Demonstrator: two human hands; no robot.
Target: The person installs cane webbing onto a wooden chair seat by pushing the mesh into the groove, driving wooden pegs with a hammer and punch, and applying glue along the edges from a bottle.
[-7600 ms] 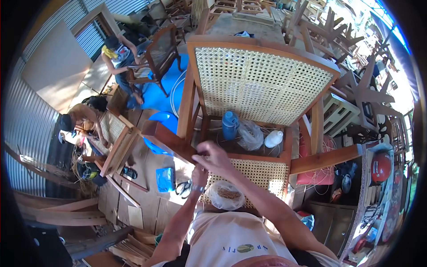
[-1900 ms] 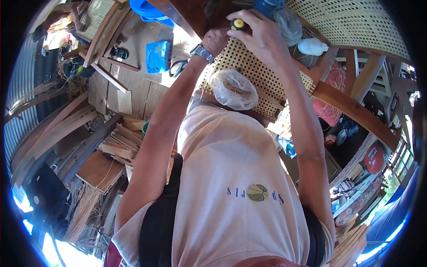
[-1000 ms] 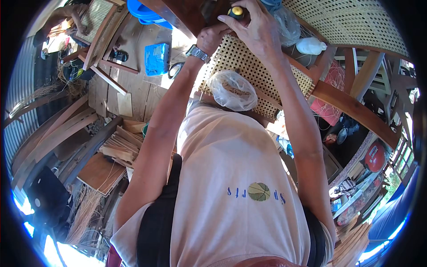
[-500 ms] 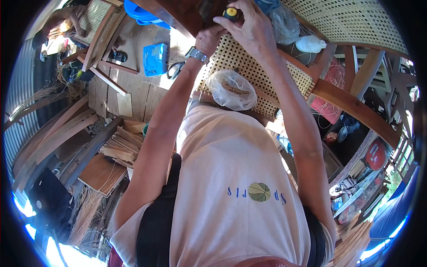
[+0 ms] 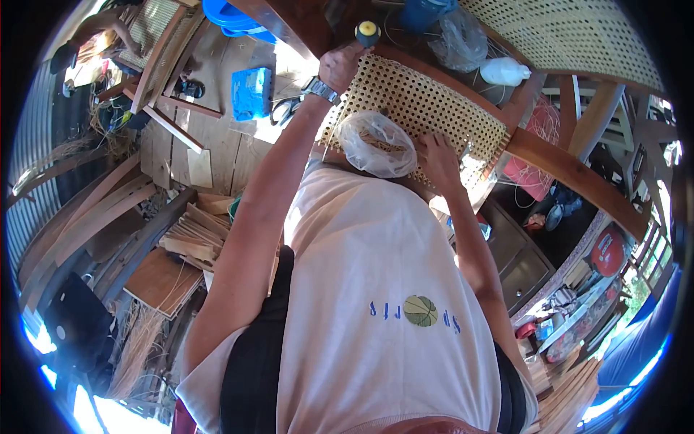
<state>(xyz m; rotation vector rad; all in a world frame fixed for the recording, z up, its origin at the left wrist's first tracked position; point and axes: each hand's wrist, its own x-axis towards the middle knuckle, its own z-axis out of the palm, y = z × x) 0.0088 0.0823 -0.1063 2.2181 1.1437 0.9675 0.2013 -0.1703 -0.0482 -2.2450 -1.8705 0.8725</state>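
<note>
R hand (image 5: 439, 160), off tool (image 5: 367, 34), is now resting on seat cane (image 5: 416, 87), upper ctr, by bag (image 5: 377, 144), fingers loosely spread, hold unclear. L hand (image 5: 340, 68) is curling at tool; can't tell if gripping. Cane's mostly spanning seat; R edge is looking ragged, prob. unfinished.

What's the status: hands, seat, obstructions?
Left hand at the yellow-topped handle, grip unclear. Right hand by the cane seat's front, fingers extended. Clear plastic bag on seat, covering part of the weave.
</note>
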